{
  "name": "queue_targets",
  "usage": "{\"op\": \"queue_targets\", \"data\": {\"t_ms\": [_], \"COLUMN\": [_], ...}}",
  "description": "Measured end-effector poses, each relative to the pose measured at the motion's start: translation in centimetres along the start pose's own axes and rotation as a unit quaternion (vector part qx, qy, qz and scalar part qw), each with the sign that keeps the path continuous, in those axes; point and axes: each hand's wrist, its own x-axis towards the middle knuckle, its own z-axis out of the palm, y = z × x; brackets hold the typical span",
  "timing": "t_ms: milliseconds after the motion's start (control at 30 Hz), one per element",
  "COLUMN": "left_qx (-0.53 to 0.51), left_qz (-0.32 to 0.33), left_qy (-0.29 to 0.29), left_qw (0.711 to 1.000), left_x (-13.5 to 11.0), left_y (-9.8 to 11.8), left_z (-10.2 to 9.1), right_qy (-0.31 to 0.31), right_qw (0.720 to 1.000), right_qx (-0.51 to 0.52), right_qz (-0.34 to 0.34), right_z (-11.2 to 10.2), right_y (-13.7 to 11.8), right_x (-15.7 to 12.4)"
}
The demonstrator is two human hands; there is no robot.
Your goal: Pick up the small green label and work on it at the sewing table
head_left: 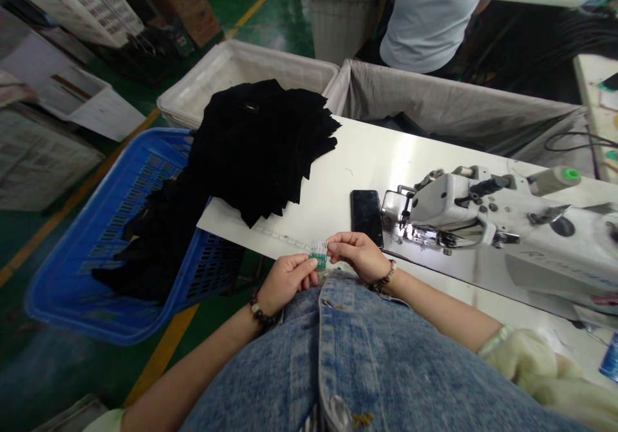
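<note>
Both my hands meet in front of my denim jacket, just off the white table's (pixel 367 161) near edge. My left hand (pixel 287 282) and my right hand (pixel 355 256) pinch a small comb-like piece (pixel 318 253) with white teeth and a green spine between their fingertips. A black phone (pixel 367 218) lies just beyond my right hand, and a sewing machine (pixel 449 210) stands to its right. A tape measure (pixel 280 235) runs along the table edge. A stack of black cloth pieces (pixel 261 149) lies at the table's left end, spilling into a blue slotted plastic basket (pixel 53 284).
A large cloth-lined bin (pixel 434 97) and a white bin (pixel 241 71) stand beyond the table. A co-worker's back (pixel 429 20) in a pale shirt shows past them. Cartons and white crates (pixel 72 7) sit on the green floor, which has yellow lines.
</note>
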Motion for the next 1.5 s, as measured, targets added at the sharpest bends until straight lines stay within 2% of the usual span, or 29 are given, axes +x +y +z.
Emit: {"op": "queue_targets", "data": {"t_ms": [133,400,700,833,967,1500], "left_qx": [0.000,0.039,0.033,0.021,0.010,0.021], "left_qz": [-0.002,0.005,0.002,0.000,-0.001,-0.004], "left_qy": [-0.015,-0.007,-0.011,-0.013,-0.016,-0.009], "left_qw": [1.000,0.999,0.999,1.000,1.000,1.000], "left_x": [0.14,-0.07,-0.04,0.06,0.08,0.02], "left_y": [-0.23,0.22,0.14,-0.14,-0.46,-0.06], "left_z": [0.02,0.16,0.14,0.06,0.02,0.12], "right_qy": [0.004,0.024,0.023,-0.004,-0.002,0.020], "right_qw": [1.000,0.994,0.995,0.999,1.000,0.998], "right_qx": [-0.024,-0.093,-0.081,-0.022,0.018,-0.052], "right_qz": [-0.019,-0.055,-0.048,-0.034,-0.018,-0.037], "right_z": [0.00,-0.05,-0.01,0.00,0.06,-0.17], "right_y": [0.09,-0.14,0.05,0.12,0.14,0.30], "right_x": [0.14,0.05,0.11,0.09,0.13,0.01]}}
